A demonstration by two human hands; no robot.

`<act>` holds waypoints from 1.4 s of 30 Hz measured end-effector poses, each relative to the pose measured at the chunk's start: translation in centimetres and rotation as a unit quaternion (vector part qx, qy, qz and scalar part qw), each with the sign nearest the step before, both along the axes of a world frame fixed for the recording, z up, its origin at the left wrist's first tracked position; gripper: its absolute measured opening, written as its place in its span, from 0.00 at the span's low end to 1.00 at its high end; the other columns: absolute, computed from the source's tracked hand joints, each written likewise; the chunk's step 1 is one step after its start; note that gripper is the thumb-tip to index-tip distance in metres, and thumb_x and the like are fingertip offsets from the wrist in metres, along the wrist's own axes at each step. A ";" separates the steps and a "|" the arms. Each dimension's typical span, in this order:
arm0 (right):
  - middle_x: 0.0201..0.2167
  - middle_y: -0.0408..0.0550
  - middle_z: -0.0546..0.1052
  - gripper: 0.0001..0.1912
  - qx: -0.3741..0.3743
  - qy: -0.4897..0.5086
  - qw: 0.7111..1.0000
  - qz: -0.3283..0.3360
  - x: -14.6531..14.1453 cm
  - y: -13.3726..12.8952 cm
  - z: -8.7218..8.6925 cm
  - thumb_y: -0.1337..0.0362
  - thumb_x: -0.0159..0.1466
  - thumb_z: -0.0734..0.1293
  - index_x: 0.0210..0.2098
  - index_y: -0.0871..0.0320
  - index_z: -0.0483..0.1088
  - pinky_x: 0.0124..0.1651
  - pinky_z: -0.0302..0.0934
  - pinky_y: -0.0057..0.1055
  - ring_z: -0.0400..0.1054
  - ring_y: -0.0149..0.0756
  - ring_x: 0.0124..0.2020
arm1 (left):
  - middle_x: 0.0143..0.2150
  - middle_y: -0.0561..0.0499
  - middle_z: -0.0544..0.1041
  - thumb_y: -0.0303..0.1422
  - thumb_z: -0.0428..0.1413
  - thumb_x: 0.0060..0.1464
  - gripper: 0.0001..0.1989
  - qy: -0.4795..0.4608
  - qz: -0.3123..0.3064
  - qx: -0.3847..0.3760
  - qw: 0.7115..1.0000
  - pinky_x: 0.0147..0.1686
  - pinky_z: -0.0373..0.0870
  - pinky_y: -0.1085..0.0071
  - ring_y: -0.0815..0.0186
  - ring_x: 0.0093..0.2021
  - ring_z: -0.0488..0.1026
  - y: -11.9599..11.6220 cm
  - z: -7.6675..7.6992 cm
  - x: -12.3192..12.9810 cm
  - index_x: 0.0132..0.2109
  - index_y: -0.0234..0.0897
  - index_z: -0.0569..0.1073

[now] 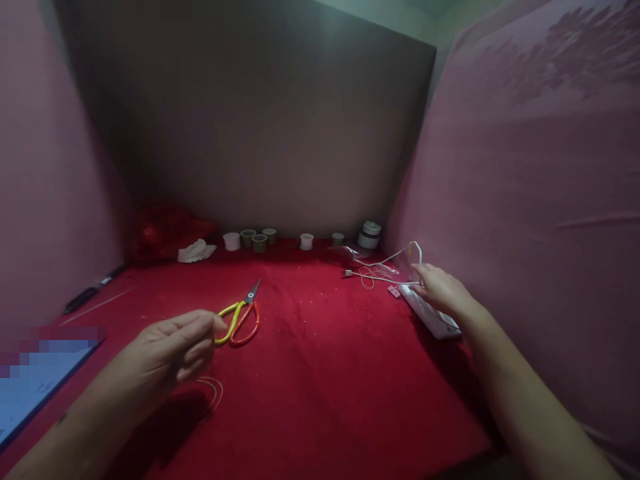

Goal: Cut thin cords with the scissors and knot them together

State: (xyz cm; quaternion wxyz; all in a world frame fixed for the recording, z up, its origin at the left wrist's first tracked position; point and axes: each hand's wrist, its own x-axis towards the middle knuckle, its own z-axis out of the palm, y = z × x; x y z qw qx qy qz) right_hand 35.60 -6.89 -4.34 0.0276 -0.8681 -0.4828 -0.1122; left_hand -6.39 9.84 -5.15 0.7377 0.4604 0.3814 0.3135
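My left hand (183, 343) is over the left part of the red cloth, its fingertips pinched together; a thin thread loop (216, 390) shows below it, and whether the fingers hold it is unclear. Just beyond the fingertips lie scissors (241, 323) with one yellow and one red handle, blades pointing away. At the right, my right hand (440, 288) reaches to a white cable (383, 279) and a clear plastic wrapper (407, 265); its fingers are partly hidden. Under that hand is a white packet (433, 317), with small pink pieces (395, 291) beside its far end.
Several small spools (259, 243) and a lidded white jar (369, 235) line the back edge. Back left are a red bag (170, 230) and crumpled white tissue (197, 251). A dark pen-like tool (83, 300) and a blue-white screen (37, 380) lie left. Pink walls flank both sides.
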 end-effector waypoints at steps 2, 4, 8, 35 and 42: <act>0.52 0.58 0.65 0.25 -0.017 0.001 1.000 -0.026 0.1 -0.8 -1.6 0.65 0.60 0.56 0.58 0.59 0.57 0.45 0.57 0.36 0.62 0.45 0.50 | 0.17 0.59 0.52 0.40 0.62 0.40 0.15 0.008 -0.051 0.010 0.999 0.14 0.48 0.83 0.78 0.16 0.49 0.2 -0.6 0.0 0.29 0.32 0.73; 0.50 0.60 0.66 0.25 -0.026 -0.008 0.998 -0.051 0.3 -0.7 -2.4 0.69 0.61 0.54 0.58 0.61 0.56 0.44 0.57 0.35 0.62 0.45 0.48 | 0.17 0.59 0.51 0.42 0.60 0.43 0.15 0.010 -0.062 0.016 0.998 0.15 0.48 0.84 0.79 0.17 0.48 0.6 -1.2 -0.2 0.30 0.33 0.73; 0.44 0.67 0.65 0.23 -0.011 -0.049 0.996 -0.075 1.0 0.6 -2.5 0.71 0.61 0.51 0.55 0.67 0.60 0.41 0.55 0.40 0.61 0.50 0.45 | 0.18 0.59 0.52 0.41 0.59 0.46 0.13 0.001 -0.068 0.021 0.997 0.15 0.48 0.84 0.79 0.17 0.48 0.9 -1.7 -0.4 0.31 0.34 0.72; 0.58 0.54 0.58 0.36 0.202 0.476 0.702 0.490 -23.5 3.2 2.7 0.69 0.57 0.65 0.61 0.56 0.46 0.58 0.53 0.40 0.53 0.39 0.58 | 0.16 0.58 0.55 0.37 0.51 0.53 0.12 0.192 -0.390 0.270 0.859 0.15 0.45 0.78 0.77 0.16 0.49 -3.4 6.1 2.3 0.26 0.34 0.67; 0.37 0.48 0.73 0.20 0.143 0.698 0.491 0.501 -25.1 4.4 5.1 0.67 0.57 0.66 0.49 0.60 0.62 0.37 0.67 0.30 0.70 0.29 0.31 | 0.18 0.55 0.62 0.37 0.51 0.52 0.11 0.257 -0.338 0.427 0.798 0.15 0.50 0.80 0.77 0.17 0.54 -6.2 12.9 2.7 0.31 0.33 0.72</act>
